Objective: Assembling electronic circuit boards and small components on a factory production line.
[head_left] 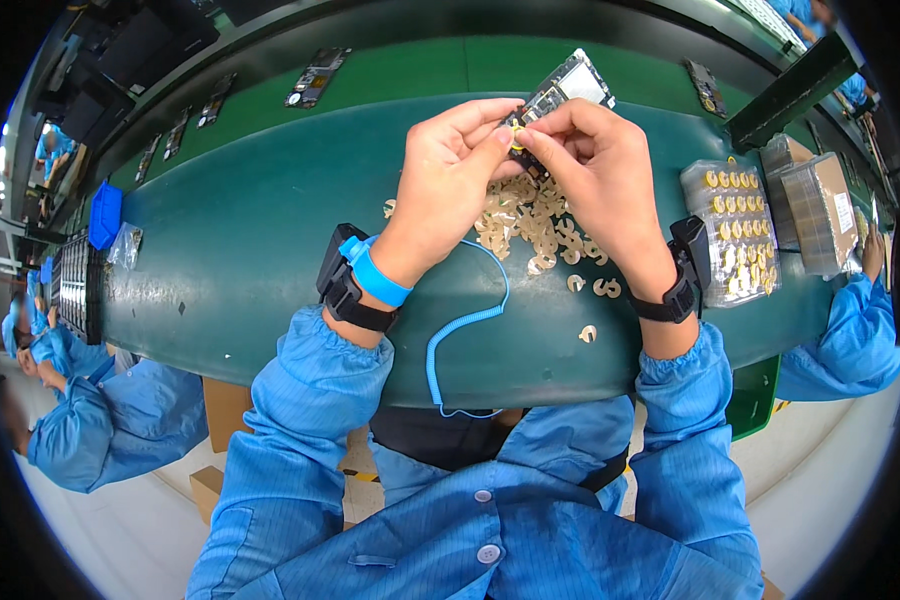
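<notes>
Over the far middle of the table, a phone-like electronic assembly with a dark frame and a silver plate is held tilted. My left hand is closed round its lower end, thumb on top. The thumb and index finger of my right hand are pinched at a small yellow round part on that end. My fingers partly hide this part, so whether it is attached cannot be seen. Beneath my hands lies a loose pile of beige C-shaped pieces.
A clear plastic tray of yellow round parts stands to the right, beside stacked clear trays. A blue coiled cord runs from my left wrist strap. More assemblies lie on the green strip beyond. Co-workers sit at both sides.
</notes>
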{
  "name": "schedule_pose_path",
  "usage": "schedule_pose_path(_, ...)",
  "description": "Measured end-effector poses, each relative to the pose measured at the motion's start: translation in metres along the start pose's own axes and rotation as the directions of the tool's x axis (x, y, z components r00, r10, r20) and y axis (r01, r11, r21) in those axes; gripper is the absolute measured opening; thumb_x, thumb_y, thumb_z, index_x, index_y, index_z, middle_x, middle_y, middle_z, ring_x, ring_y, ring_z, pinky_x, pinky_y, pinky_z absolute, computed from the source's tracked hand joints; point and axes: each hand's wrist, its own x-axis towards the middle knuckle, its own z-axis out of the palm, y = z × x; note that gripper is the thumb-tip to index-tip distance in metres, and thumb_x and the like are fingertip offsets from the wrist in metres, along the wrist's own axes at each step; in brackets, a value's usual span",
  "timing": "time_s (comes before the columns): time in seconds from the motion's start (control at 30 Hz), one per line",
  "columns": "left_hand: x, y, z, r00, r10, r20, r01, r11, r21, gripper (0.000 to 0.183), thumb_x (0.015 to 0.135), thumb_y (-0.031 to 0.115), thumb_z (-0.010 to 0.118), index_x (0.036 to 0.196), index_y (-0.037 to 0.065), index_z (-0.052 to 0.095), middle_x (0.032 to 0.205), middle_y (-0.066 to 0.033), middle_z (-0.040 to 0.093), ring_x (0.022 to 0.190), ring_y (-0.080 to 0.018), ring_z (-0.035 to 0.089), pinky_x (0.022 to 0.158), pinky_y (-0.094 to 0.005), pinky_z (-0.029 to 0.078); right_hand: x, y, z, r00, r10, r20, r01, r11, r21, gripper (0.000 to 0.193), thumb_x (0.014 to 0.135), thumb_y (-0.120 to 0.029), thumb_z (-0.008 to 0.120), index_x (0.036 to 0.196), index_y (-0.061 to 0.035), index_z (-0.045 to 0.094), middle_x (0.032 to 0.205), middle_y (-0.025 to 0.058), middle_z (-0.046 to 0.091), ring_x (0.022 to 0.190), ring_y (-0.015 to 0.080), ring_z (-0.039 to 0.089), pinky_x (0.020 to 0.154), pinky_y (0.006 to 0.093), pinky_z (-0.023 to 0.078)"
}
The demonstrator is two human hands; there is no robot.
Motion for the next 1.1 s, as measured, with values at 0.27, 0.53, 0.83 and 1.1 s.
schedule_pose_path(0.27, -0.0006, 0.0022, -0.0031, 1.0, -0.004, -0.015, 0.003, 0.997, -0.08, 0.034, 0.102, 0.002, 0.058, 0.134, -0.009, 0.058, 0.119, -0.0168, 0.072, 0.103, -0.0166, 0.071, 0.086, -0.0281, 0.062, -0.0004, -0.0023, 0.0033, 0.976, -0.214, -0.044, 0.207, 0.971, -0.116, 0.008, 0.085, -0.001, 0.077, 0.092, 0.0008, 0.073, 0.075, 0.0077, 0.064, 0.06, 0.0143, 0.058, 0.056, 0.0291, 0.046)
schedule_pose_path(0.53, 0.0019, 0.0057, -0.0045, 1.0, 0.022, -0.011, -0.023, 0.992, -0.124, 0.034, 0.102, 0.0, 0.056, 0.134, -0.011, 0.057, 0.118, -0.0174, 0.072, 0.102, -0.0176, 0.072, 0.087, -0.0287, 0.062, 0.0009, -0.0027, 0.0038, 0.935, -0.354, -0.038, 0.346, 0.929, -0.131, 0.011, 0.084, 0.003, 0.075, 0.095, 0.0014, 0.074, 0.079, 0.0093, 0.064, 0.062, 0.0201, 0.06, 0.057, 0.0309, 0.047)
schedule_pose_path(0.83, 0.0026, 0.0068, -0.0069, 1.0, 0.015, 0.02, -0.012, 0.992, -0.128, 0.035, 0.103, 0.0, 0.057, 0.136, -0.01, 0.055, 0.12, -0.0177, 0.071, 0.104, -0.018, 0.071, 0.089, -0.0286, 0.062, 0.0031, -0.002, 0.0039, 0.917, -0.397, -0.03, 0.387, 0.908, -0.16, 0.012, 0.084, 0.004, 0.075, 0.096, 0.0016, 0.074, 0.08, 0.0096, 0.065, 0.065, 0.0217, 0.062, 0.058, 0.0313, 0.048)
schedule_pose_path(1.1, 0.0024, 0.0075, -0.0074, 0.999, 0.023, 0.035, -0.019, 0.994, -0.109, 0.035, 0.102, 0.0, 0.058, 0.135, -0.01, 0.055, 0.121, -0.0171, 0.071, 0.105, -0.0177, 0.071, 0.089, -0.0279, 0.062, 0.0034, 0.0011, 0.0044, 0.919, -0.393, -0.031, 0.385, 0.912, -0.141, 0.012, 0.084, 0.004, 0.075, 0.096, 0.0018, 0.074, 0.081, 0.0096, 0.065, 0.065, 0.0215, 0.062, 0.058, 0.0308, 0.048)
